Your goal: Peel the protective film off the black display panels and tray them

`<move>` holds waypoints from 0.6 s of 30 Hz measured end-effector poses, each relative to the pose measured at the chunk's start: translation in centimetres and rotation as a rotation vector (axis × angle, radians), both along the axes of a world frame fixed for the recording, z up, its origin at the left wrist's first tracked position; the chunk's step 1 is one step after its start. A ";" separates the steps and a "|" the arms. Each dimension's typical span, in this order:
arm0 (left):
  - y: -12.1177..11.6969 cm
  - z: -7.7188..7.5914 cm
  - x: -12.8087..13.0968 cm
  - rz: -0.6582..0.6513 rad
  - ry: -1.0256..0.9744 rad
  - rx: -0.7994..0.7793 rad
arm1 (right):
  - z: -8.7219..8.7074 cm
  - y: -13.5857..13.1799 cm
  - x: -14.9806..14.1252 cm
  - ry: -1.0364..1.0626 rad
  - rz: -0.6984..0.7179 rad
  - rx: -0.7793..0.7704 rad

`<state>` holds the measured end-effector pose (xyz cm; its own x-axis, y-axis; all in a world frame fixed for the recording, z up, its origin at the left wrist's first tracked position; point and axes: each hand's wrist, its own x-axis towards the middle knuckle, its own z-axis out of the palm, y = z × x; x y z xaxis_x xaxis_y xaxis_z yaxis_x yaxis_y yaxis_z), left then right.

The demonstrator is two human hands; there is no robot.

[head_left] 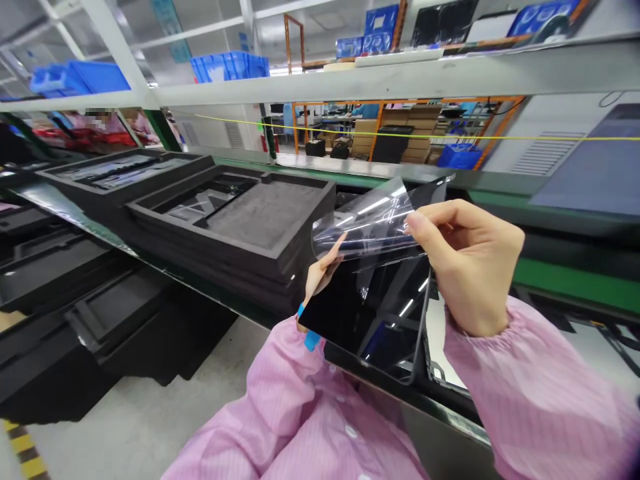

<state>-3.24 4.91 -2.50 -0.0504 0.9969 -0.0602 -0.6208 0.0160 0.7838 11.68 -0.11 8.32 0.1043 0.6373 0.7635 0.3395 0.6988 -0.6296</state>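
A glossy black screen panel (370,310) is held up in front of me, tilted, by my left hand (323,270). The fingers grip its left edge, and part of that hand is behind the panel. A clear plastic film (367,223) curls away from the upper part of the screen. My right hand (465,260) pinches the film's right edge between thumb and forefinger, close to the panel's upper right corner. A blue band (312,340) shows at my left wrist. Pink striped sleeves cover both arms.
Stacked black foam trays (270,213) stand left of the panel, with another foam tray (125,170) beyond them. More black trays (100,313) sit lower left. A white beam (350,83) and blue bins (230,67) are above the bench. A yellow cord (350,131) crosses behind.
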 end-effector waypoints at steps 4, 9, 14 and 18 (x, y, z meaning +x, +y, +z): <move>-0.5 1.7 0.6 -0.014 0.056 0.015 | 0.2 0.3 1.2 0.036 0.007 -0.012; -3.4 5.8 1.8 0.041 0.037 0.070 | -0.2 3.0 4.9 0.146 0.081 -0.042; -4.8 8.5 3.5 0.032 -0.010 0.243 | -1.5 5.9 6.7 0.383 0.144 -0.018; -3.8 9.1 4.2 0.016 0.049 0.261 | -1.7 6.8 6.7 0.362 0.099 -0.031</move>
